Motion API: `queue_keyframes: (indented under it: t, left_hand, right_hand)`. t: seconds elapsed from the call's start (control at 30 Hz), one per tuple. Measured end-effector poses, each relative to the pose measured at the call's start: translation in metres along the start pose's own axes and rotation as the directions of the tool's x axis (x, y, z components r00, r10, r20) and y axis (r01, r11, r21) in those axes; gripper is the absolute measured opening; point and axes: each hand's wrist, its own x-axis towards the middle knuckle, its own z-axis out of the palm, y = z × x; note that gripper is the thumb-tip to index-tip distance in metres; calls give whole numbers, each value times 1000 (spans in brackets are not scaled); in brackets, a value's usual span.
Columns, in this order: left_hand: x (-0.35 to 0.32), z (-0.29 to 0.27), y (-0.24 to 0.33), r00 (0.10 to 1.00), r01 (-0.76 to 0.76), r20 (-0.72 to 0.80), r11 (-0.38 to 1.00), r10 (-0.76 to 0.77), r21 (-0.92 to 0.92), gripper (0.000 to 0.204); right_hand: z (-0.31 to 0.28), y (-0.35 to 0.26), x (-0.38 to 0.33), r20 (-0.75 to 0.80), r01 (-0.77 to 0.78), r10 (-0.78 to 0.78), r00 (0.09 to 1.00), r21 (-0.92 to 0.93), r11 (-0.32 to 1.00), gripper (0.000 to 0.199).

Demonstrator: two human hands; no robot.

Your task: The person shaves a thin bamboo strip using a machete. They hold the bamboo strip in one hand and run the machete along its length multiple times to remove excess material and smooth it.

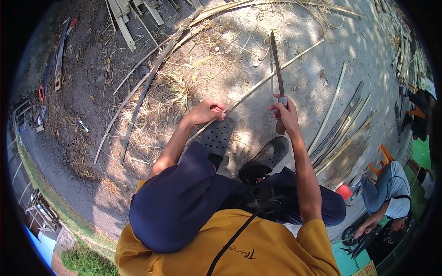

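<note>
My left hand (211, 112) is closed round a long, thin pale strip that looks like split bamboo (262, 80). The strip runs from beside my left leg up and away to the right, passing by the blade. In my right hand (286, 114) I grip a long knife (276, 60) by its handle, the narrow blade pointing away from me. Part of the handle shows below my fingers. Both hands are above my grey perforated clogs (271, 154), the left one close to the left clog.
Several split strips (343, 126) lie on the ground at my right. Longer strips (154, 76) and a slat pile (124, 23) are at the far left, among dry shavings (179, 89). A saw (60, 64) lies farther left. Another person (391, 193) sits at the right near a red container (343, 191).
</note>
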Motion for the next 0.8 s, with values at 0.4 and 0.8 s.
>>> queue_keyframes:
  t: [0.4,0.8]
  left_hand:
    - [-30,35,37,971,48,-238,997,-31,67,40]
    - [35,50,39,986,-148,-81,986,142,-72,22]
  right_hand:
    - [-6,-25,-5,-105,12,-32,994,-190,982,30]
    - [16,-6,-31,-97,204,-251,963,-347,915,47]
